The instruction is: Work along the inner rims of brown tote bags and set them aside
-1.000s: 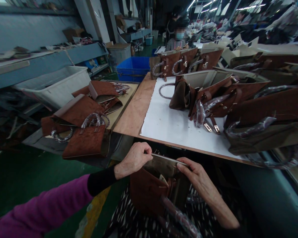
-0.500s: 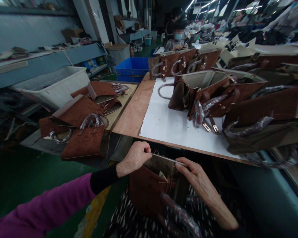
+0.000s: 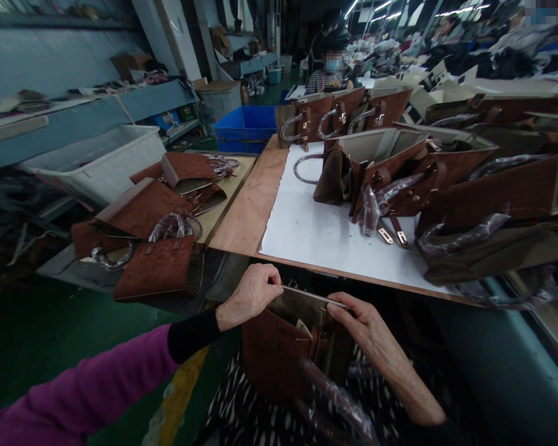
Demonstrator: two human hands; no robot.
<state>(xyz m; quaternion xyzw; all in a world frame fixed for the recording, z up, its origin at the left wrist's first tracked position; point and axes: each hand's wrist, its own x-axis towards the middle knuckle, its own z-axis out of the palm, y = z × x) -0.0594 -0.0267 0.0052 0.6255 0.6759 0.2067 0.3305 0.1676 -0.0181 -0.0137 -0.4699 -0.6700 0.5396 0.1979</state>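
A brown suede handbag (image 3: 274,353) stands on my lap, below the table's near edge, its top open. My left hand (image 3: 251,294) is closed in a pinch on the left end of the bag's top rim. My right hand (image 3: 367,325) grips the right end of the same rim, fingers curled over it. A plastic-wrapped handle (image 3: 339,399) of the bag hangs toward me. The inside of the bag is mostly dark.
The table (image 3: 246,217) ahead carries a white sheet (image 3: 325,238) and several brown handbags (image 3: 400,179) at the right and back. More flat brown bags (image 3: 153,269) lie on a side stand at left. A white bin (image 3: 97,164), a blue crate (image 3: 246,127) and a seated person (image 3: 328,74) are beyond.
Both hands keep their grip on the bag's rim; the view has shifted slightly, nothing else has visibly moved.
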